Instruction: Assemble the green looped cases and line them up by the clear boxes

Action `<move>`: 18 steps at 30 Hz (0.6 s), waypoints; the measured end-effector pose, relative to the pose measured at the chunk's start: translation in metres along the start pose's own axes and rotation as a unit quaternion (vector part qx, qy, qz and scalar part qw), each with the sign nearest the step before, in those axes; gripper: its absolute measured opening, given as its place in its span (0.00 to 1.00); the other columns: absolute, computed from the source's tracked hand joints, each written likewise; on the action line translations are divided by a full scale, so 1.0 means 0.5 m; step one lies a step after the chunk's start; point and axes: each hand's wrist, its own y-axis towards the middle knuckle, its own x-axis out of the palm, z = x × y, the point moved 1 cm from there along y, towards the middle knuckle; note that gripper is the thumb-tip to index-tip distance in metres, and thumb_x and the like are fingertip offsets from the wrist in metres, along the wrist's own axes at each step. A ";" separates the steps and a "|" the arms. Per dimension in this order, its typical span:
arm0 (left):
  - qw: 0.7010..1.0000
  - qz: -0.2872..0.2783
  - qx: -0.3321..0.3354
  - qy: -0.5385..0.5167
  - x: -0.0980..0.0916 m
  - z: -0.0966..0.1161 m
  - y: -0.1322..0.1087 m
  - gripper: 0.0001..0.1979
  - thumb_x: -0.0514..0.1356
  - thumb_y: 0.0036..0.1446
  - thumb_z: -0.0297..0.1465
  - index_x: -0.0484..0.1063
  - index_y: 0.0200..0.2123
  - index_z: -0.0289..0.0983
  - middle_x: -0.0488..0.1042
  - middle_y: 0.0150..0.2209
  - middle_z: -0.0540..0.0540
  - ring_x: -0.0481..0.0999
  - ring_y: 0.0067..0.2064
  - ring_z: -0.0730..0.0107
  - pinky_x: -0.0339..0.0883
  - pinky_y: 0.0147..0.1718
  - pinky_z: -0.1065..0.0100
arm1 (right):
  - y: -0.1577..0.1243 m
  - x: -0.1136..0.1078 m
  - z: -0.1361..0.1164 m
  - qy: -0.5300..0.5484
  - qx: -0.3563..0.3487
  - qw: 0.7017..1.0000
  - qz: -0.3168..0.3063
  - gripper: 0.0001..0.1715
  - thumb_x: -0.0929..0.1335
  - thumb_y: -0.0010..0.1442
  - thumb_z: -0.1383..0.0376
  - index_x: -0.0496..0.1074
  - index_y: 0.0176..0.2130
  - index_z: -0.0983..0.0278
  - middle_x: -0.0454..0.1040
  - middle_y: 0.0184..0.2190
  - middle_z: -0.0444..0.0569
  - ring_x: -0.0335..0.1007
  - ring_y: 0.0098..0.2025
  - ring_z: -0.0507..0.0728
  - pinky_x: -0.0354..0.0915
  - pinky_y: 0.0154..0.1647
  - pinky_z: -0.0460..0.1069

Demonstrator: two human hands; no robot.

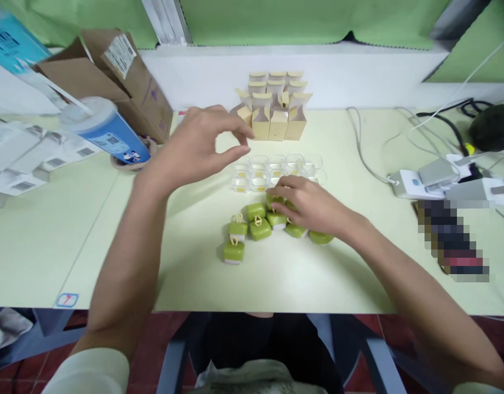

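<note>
Several small green cases (pixel 255 221) with yellow loops lie clustered on the pale table (pixel 276 273). My right hand (pixel 309 207) rests on the cluster's right side, fingers closed around one green case. My left hand (pixel 200 143) hovers raised above the table, thumb and fingers slightly apart, holding nothing that I can see. Behind the cases stand rows of clear plastic trays (pixel 272 171). Farther back, several open tan cardboard boxes (pixel 274 106) stand stacked in rows.
A brown carton (pixel 112 76) and a blue-and-white cylinder (pixel 106 131) lie at the back left, beside white labelled boxes (pixel 25 158). Cables (pixel 399 142), white adapters (pixel 440 180) and a black object (pixel 493 126) sit at the right. The table's front edge is near my body.
</note>
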 end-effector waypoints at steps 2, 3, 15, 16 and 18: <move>0.998 0.058 0.027 -0.012 -0.025 0.043 -0.047 0.08 0.66 0.72 0.38 0.83 0.48 0.44 0.87 0.46 0.49 0.84 0.48 0.62 0.77 0.56 0.57 | -0.011 0.012 -0.018 -0.014 -0.004 1.000 -0.005 0.21 0.66 0.78 0.56 0.81 0.54 0.69 0.78 0.50 0.64 0.73 0.47 0.67 0.70 0.50 0.60; 0.998 0.067 0.013 -0.012 -0.026 0.059 -0.077 0.07 0.66 0.72 0.37 0.83 0.48 0.43 0.87 0.46 0.49 0.84 0.47 0.64 0.79 0.52 0.59 | -0.015 0.019 -0.025 -0.015 -0.009 1.000 -0.005 0.23 0.68 0.78 0.53 0.81 0.54 0.70 0.77 0.53 0.66 0.72 0.49 0.67 0.70 0.52 0.61; 0.985 -0.013 -0.171 0.000 0.244 0.106 -0.369 0.44 0.70 0.64 0.37 0.56 0.78 0.46 0.71 0.70 0.34 0.72 0.70 0.38 0.76 0.68 0.38 | -0.012 0.078 -0.066 -0.074 -0.086 0.992 -0.057 0.59 0.71 0.62 0.27 0.70 0.69 0.68 0.73 0.63 0.67 0.63 0.63 0.77 0.62 0.64 0.70; 0.985 -0.002 -0.172 0.001 0.244 0.108 -0.370 0.41 0.69 0.64 0.33 0.60 0.76 0.46 0.71 0.69 0.35 0.73 0.70 0.40 0.76 0.68 0.39 | -0.014 0.079 -0.071 -0.081 -0.093 0.990 -0.061 0.57 0.72 0.63 0.29 0.70 0.69 0.68 0.74 0.63 0.67 0.63 0.64 0.77 0.62 0.64 0.70; 0.985 0.017 -0.170 0.010 0.238 0.107 -0.370 0.37 0.66 0.61 0.28 0.65 0.72 0.47 0.72 0.66 0.37 0.75 0.69 0.43 0.76 0.68 0.40 | -0.019 0.080 -0.080 -0.097 -0.111 0.987 -0.066 0.51 0.72 0.65 0.34 0.70 0.68 0.67 0.77 0.60 0.64 0.63 0.63 0.77 0.60 0.64 0.70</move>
